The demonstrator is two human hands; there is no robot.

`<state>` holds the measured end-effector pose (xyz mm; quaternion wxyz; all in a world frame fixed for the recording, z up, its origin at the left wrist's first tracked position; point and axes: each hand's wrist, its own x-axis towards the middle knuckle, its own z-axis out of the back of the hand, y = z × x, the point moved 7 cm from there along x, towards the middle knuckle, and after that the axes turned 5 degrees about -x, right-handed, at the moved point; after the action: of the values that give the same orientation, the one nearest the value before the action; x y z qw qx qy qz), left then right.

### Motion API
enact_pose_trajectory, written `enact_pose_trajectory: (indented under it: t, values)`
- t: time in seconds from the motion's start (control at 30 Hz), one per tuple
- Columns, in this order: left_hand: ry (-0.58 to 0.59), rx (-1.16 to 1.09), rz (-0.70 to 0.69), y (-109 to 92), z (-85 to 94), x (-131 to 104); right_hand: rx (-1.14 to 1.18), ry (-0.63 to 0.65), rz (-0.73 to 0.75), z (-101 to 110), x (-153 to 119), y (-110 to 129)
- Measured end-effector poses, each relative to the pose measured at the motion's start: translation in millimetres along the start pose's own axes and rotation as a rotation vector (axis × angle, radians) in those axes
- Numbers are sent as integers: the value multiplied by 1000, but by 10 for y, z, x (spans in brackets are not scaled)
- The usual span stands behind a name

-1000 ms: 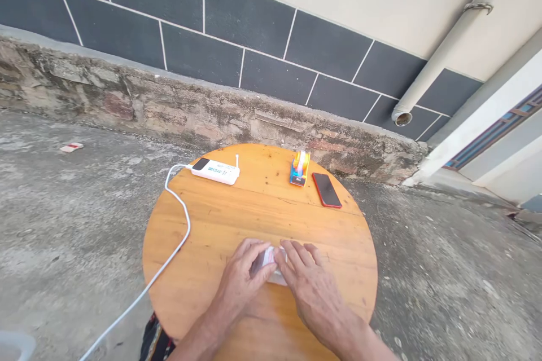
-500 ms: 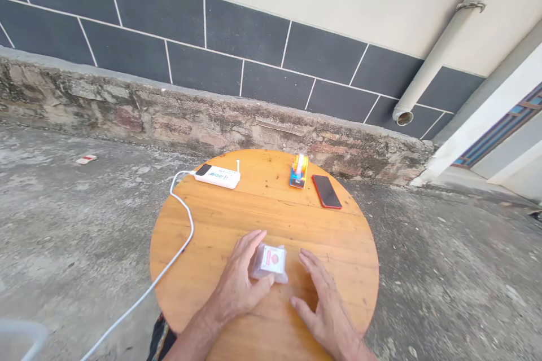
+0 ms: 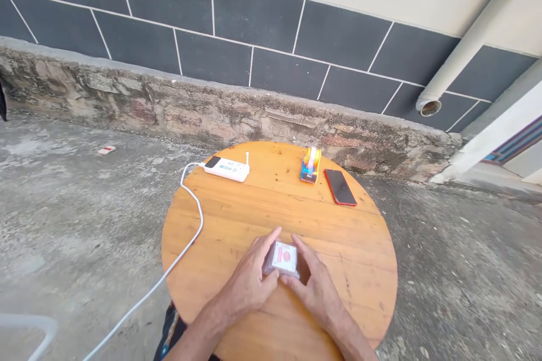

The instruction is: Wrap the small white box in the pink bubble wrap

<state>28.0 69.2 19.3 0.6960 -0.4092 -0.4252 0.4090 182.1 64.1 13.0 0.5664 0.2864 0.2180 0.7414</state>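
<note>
A small clear-wrapped packet with a white label and red print (image 3: 284,256) rests on the round wooden table (image 3: 203,271), near its front middle. Around its left side curves my left hand (image 3: 254,273), with thumb and fingers against the wrapping. My right hand (image 3: 315,279) is on the packet's right side, thumb at the near corner and fingers by the far corner. Both hands together hold the packet between them.
A white power strip (image 3: 227,168) lies at the table's back left, its white cable (image 3: 169,268) running off the left edge. A yellow and blue tape dispenser (image 3: 310,165) and a red-edged phone (image 3: 340,186) are at the back right. Beyond stands a stone-based wall (image 3: 203,107).
My right hand has moved left to the packet and its fingers have come in round it. My left hand stays at the packet's left side. The view has shifted slightly.
</note>
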Motion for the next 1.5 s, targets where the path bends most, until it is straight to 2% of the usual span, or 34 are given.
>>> enact_pose_trajectory:
  t: [0.37,0.73,0.97,1.13,1.5]
  values:
    - [-29,9,-48,-101,66,-9,-43,-44,92,45,-60,67]
    - [-4,49,-142,-239,34,12,-52,-73,180,50,-64,136]
    - [-78,152,-163,-170,38,15,-33,-77,221,70,-60,179]
    - [-108,182,-129,-109,61,-18,-35,-83,142,62,-65,106]
    - [-38,48,-15,-8,15,-24,7,-68,78,45,-67,43]
